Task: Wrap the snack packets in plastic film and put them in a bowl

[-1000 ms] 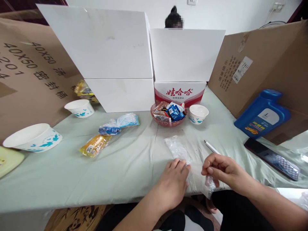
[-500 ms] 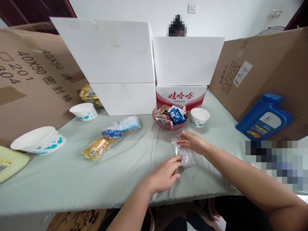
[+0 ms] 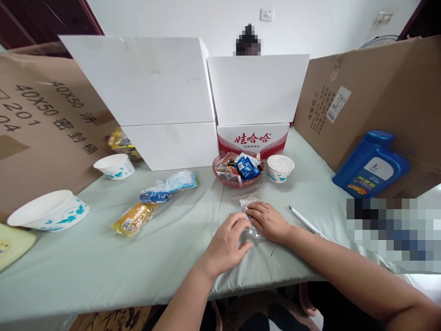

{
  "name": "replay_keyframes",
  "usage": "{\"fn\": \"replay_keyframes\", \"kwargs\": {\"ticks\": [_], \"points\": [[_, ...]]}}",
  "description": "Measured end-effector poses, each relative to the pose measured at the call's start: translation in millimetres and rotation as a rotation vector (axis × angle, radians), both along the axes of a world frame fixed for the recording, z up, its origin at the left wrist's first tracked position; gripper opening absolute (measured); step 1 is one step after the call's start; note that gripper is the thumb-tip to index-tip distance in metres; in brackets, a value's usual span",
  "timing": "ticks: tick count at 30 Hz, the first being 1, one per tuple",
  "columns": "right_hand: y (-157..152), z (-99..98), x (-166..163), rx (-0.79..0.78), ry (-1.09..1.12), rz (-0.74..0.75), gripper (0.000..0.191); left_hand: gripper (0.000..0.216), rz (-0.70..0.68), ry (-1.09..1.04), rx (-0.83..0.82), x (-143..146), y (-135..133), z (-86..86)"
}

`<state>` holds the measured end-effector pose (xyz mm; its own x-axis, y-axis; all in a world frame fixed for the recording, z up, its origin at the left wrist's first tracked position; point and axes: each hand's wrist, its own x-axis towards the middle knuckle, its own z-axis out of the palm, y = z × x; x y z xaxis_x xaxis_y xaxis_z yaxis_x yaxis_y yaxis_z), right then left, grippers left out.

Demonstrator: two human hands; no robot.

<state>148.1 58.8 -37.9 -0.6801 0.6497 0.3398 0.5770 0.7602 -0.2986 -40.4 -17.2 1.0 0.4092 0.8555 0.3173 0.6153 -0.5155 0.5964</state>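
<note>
Head view, crinkly clear bag (image 3: 248,202), smooth tablecloth (image 3: 165,250)

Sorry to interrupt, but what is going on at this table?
A person has both hands on a crumpled clear plastic bag lying on the pale green cloth. The right hand rests flat on top of it; the left hand touches its near edge. Just beyond stand a pink bowl of wrapped snacks and a paper cup; a pen lies to the right.

White wall (image 3: 172,18) far beyond right hand (image 3: 267,220), socket (image 3: 266,14) high up. Dark brown woodwork (image 3: 51,18) far left of it. Table (image 3: 103,262), pale green cloth, beneath hand. Patterned brown floor (image 3: 110,319) below-left. Soft even light.
</note>
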Motion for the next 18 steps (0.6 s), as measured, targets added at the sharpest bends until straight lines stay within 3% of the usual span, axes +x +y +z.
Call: {"fn": "replay_keyframes", "kwargs": {"ticks": [2,5,9,14,16,18], "points": [[1.2,1.2,1.0,-0.014,0.024,0.009,0.032,0.038,-0.049,0.101,0.065,1.8,2.1,-3.2],[1.7,10.4,7.1,-0.08,0.134,0.04,0.03,0.016,-0.081,0.175,0.087,4.4,6.6,-9.1],[-4.6,32.5,20.8,-0.152,0.297,0.079,0.026,0.017,0.034,0.136,0.039,4.8,9.3,-10.8],[-18.7,50.0,27.7,-0.259,0.081,0.245,0.03,0.015,0.166,0.018,-0.031,2.9,7.9,-7.5],[-21.6,51.0,26.3,-0.288,0.01,0.187,0.012,0.016,0.176,-0.014,-0.058,2.9,7.2,-7.2],[-22.0,50.7,24.7,-0.36,0.023,0.097,0.011,0.017,0.183,-0.065,-0.106,3.2,6.9,-7.6]]}}
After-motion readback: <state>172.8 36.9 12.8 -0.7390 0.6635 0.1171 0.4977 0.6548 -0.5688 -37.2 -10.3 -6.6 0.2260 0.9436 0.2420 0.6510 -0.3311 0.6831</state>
